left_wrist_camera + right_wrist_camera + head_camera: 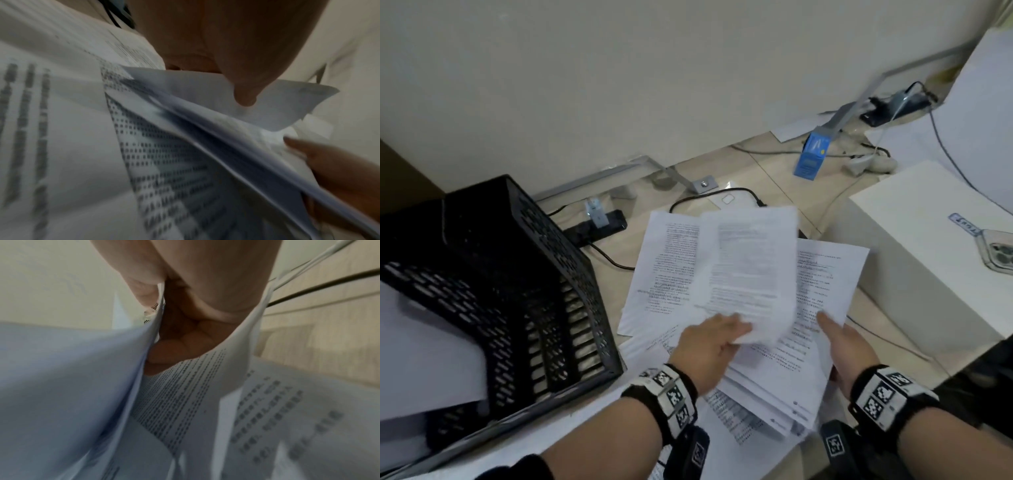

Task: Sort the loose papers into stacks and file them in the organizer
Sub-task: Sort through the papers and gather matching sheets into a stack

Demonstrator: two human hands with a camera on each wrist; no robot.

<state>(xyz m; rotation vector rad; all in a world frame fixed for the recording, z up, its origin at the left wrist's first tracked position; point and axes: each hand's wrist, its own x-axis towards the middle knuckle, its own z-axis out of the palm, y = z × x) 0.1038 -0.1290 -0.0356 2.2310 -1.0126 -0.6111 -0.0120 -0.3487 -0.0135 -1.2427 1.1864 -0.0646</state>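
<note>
While a single printed sheet [748, 270] is pinched at its lower edge by the left hand [709, 346] and lifted, blurred, above the others, a sheaf of papers [801, 349] just right of that sheet is clamped between the thumb and fingers of the right hand [849, 353]. More loose pages [657, 267] are spread flat under and left of the sheet. Further left of the sheet, a black mesh organizer [517, 291] is seen.
</note>
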